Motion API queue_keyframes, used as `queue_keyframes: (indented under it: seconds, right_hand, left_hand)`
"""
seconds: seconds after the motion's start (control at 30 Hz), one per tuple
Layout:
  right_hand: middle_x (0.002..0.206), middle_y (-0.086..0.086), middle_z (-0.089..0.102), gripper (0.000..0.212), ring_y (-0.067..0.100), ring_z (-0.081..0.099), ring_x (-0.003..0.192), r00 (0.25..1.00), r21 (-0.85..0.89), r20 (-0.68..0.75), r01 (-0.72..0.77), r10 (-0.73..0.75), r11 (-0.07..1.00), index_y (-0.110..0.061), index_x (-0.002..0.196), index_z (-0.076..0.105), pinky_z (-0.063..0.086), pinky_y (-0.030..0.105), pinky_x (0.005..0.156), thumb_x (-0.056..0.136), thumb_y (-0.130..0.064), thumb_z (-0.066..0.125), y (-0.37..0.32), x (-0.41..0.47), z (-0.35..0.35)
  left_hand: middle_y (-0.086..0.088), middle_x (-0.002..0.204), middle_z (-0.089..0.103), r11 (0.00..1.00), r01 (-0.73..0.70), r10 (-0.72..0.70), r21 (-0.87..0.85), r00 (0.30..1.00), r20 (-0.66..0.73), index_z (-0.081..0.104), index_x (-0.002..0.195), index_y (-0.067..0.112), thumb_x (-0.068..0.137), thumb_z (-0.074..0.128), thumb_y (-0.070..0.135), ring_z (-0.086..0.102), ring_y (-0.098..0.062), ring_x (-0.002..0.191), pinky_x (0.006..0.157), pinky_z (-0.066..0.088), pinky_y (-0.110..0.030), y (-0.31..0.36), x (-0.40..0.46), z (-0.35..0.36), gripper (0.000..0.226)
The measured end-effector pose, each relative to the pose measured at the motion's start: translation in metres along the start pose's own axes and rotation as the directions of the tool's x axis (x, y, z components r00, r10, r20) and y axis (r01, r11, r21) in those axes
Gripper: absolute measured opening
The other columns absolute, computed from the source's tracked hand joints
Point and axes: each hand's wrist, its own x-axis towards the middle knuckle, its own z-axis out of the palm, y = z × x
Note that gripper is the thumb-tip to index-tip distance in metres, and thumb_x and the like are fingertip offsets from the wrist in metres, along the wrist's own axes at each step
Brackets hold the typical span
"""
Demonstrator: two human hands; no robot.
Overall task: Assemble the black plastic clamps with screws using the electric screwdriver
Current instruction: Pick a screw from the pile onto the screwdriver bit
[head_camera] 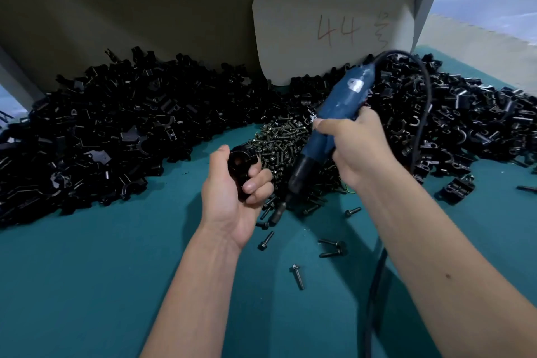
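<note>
Clamp: black plastic, round bore facing the camera, held above the teal desk just left of the screw pile. Left hand has its grip closed round it, thumb up the left side, fingers curled across the lower front. Likely held this way to present the screw hole toward the driver; the hole itself is not visible, and I cannot tell whether a screw is already seated.

Electric screwdriver: blue body, slanting down and left, bit end low by the edge of the screw pile. Right hand grip wrapped fully round the mid-body, a working hold with the cable arching off the rear, clear of the work. The bit tip is dark against dark screws; whether it carries a screw cannot be told. Tip is apart from the clamp, below and right of it.

Loose screws lie scattered on the desk near the wrists. Heaps of black clamp parts flank the screws left and right, within reach of each hand.

A card marked "44" leans behind. Frame edges are blurred; the heaps are cut off both sides.
</note>
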Motion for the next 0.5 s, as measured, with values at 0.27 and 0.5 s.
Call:
queue_keyframes:
  seconds: [0.27,0.5]
  right_hand:
    - [0.115,0.008,0.065,0.033,0.024,0.065,0.105,0.989,-0.406,0.089,0.141,-0.115,0.903,-0.021,0.121,0.057,0.052,0.033,0.081,0.093,-0.021,0.074,0.006,-0.005,0.006]
    - [0.073,-0.008,0.070,0.023,0.004,0.064,0.068,0.825,-0.615,0.407,0.565,-0.392,0.550,-0.021,0.084,0.074,0.051,0.027,0.071,0.097,-0.038,0.067,0.002,-0.023,0.021]
  left_hand:
    - [-0.003,0.068,0.046,0.998,-0.034,0.030,-0.053,0.997,-0.075,0.056,0.103,0.010,0.107,0.042,0.056,0.042,-0.012,0.052,0.042,0.039,-0.020,-0.004,0.000,0.005,0.048]
    - [-0.006,0.076,0.051,0.992,-0.091,0.092,0.082,0.996,-0.002,0.054,0.116,0.002,0.110,0.035,0.051,0.041,-0.012,0.055,0.044,0.036,-0.021,-0.006,-0.001,0.007,0.053]
